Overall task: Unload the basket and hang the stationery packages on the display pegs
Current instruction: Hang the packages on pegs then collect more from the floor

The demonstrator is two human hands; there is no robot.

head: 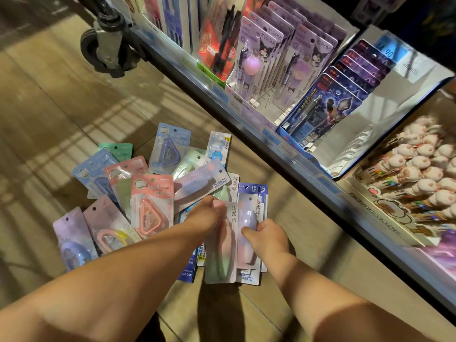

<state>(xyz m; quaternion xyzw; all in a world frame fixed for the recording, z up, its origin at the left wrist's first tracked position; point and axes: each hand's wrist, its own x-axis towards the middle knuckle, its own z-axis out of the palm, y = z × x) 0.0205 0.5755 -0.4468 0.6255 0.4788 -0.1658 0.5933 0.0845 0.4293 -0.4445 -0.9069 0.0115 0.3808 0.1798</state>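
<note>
Both hands – left (208, 213), right (267, 234) – pinch packs (223, 245) lifted off the floor pile (128, 193); long axes run 12 to 6, shelf (308, 154) at 1 o'clock – right hand nearer.

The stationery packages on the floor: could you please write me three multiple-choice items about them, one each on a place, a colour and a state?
1. Where does the pile of packages lie?
A. On the floor beside the shelf
B. In a basket
C. On the pegs

2. What colour is the triangular tape dispenser in the package left of the left hand?
A. Black
B. Pink
C. Dark green

3. What are the hands doing?
A. Both hang free
B. Only the right hand holds something
C. Both grip pastel packages

Answers: 1 A, the pile rests on floor tiles below the shelf. 2 B, dispenser and card are pink. 3 C, each hand's fingers close on the packages' edges.
</note>
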